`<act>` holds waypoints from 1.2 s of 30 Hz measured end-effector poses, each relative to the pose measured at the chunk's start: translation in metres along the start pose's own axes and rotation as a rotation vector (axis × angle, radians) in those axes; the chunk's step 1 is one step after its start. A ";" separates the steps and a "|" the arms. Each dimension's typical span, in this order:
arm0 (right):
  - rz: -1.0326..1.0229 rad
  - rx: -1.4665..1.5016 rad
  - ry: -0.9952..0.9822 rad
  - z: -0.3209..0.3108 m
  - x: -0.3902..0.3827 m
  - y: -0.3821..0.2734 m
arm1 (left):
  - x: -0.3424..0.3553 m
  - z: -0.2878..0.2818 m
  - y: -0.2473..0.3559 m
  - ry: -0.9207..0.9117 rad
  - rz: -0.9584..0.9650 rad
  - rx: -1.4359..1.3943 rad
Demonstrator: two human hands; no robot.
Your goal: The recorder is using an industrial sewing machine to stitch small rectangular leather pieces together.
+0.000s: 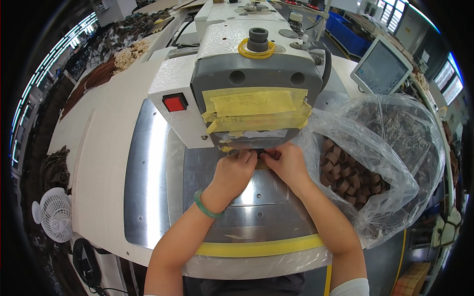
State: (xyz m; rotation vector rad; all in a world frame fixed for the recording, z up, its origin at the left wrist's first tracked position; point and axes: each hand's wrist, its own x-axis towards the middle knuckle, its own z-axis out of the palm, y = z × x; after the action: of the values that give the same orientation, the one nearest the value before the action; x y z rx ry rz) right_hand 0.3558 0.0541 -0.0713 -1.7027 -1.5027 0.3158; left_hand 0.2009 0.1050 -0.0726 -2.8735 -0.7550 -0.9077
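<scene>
Both my hands meet under the front of a grey and white industrial sewing machine (254, 74). My left hand (232, 172), with a green bangle at its wrist, has its thumb and fingers pinched together there. Opposite it, my right hand (289, 163) is also closed, its fingertips almost touching the left ones. A small brown edge (261, 166) shows just below the fingers. Whatever they grip is mostly covered by the fingers and the machine head. The hands are just above the polished metal plate (259, 219) of the work table.
A clear plastic bag (390, 133) stands close by my right forearm, with brown looped strips (345, 172) inside. Behind it is a tilted screen (380, 66). A red switch (175, 102) is on the machine's left side. A white fan (54, 214) sits at the table's left edge.
</scene>
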 end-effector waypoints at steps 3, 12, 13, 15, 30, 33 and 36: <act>-0.003 0.005 -0.002 0.001 0.000 0.000 | 0.000 0.001 -0.001 -0.024 -0.019 -0.015; -0.040 0.091 0.069 0.003 -0.002 -0.003 | 0.001 0.006 -0.004 -0.020 -0.180 -0.146; -0.057 0.113 0.085 0.004 -0.002 -0.001 | 0.002 0.005 -0.004 -0.018 -0.181 -0.146; -0.049 0.113 0.082 0.004 -0.003 -0.001 | 0.002 0.005 -0.003 0.046 -0.200 -0.199; -0.022 0.015 0.068 0.001 -0.003 -0.006 | 0.003 0.006 -0.005 0.047 -0.326 -0.331; -0.028 0.014 0.067 0.002 -0.003 -0.007 | 0.002 0.006 -0.007 0.046 -0.332 -0.336; -0.032 0.008 0.070 0.001 -0.004 -0.006 | 0.003 0.008 -0.006 0.057 -0.316 -0.345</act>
State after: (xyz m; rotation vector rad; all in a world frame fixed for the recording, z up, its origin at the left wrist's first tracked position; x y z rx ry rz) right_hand 0.3501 0.0510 -0.0691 -1.6649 -1.4742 0.2419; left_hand 0.2046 0.1129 -0.0785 -3.0486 -1.1774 -1.2633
